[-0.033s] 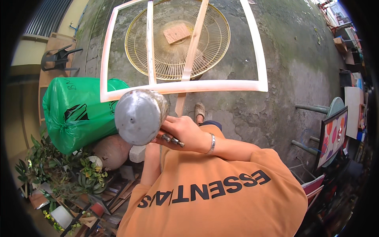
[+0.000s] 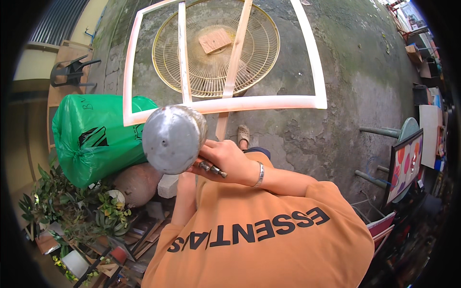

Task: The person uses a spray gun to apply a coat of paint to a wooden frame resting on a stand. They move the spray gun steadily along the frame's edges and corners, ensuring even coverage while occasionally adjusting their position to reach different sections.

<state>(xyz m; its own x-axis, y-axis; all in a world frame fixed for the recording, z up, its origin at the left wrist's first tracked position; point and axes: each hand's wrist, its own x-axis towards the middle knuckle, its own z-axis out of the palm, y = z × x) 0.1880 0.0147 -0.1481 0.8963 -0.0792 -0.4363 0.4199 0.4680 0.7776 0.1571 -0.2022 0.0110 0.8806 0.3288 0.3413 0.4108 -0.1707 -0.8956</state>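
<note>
My right hand (image 2: 218,158) is wrapped round a spray gun (image 2: 215,171), whose round grey metal cup (image 2: 165,139) faces up at me. My left hand (image 2: 186,180) hangs low behind and below the gun, its fingers hidden. Beyond the cup is a rectangular frame (image 2: 269,102) with a white, pinkish coat, crossed by two wooden slats (image 2: 234,65). It lies over a round yellowish wire grille (image 2: 259,57), which has a small square wooden block (image 2: 214,41) at its centre.
A green plastic sack (image 2: 91,139) lies left, near plants (image 2: 48,201), a rusty round tank (image 2: 134,185) and a pale block (image 2: 168,186). A dark chair (image 2: 72,72) is upper left. At right are a round stool (image 2: 408,126), a framed picture (image 2: 405,165) and stacked clutter (image 2: 427,129).
My right hand and the spray gun's cup have shifted slightly up and to the right.
</note>
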